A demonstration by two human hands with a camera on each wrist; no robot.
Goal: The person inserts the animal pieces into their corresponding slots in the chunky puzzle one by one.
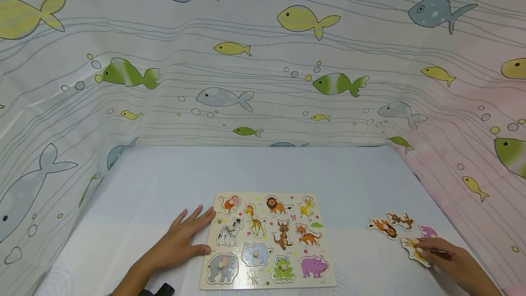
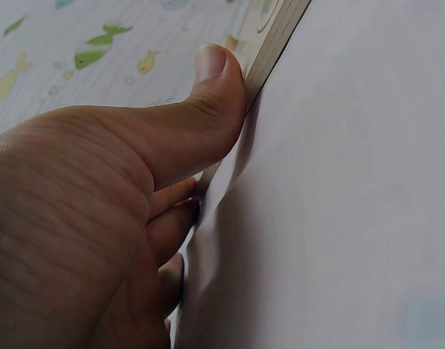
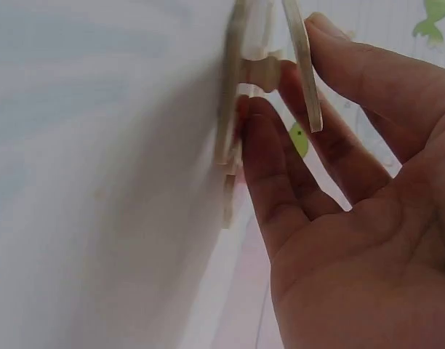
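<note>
A wooden animal peg puzzle board (image 1: 326, 243) lies flat in the head view, with small knobs showing on the monkey, elephant, hippo-like grey animal and frog. My left hand (image 1: 185, 241) rests at its left side, fingers spread and nearly straight. In the left wrist view the thumb (image 2: 221, 80) touches the board's edge (image 2: 273, 54). Over on the right, my right hand (image 1: 452, 259) pinches a yellow animal puzzle piece (image 1: 412, 250) between thumb and fingers. Seen edge-on in the right wrist view, this thin piece (image 3: 304, 73) is close over another piece with a knob (image 3: 262, 73).
Beside the right hand lie a lion piece (image 1: 384, 228), a brown animal piece (image 1: 400, 220) and a purple piece (image 1: 428, 231). A black object (image 1: 164, 289) shows by the left forearm. Fish-printed cloth (image 1: 263, 72) rises behind and beside the white table (image 1: 263, 168).
</note>
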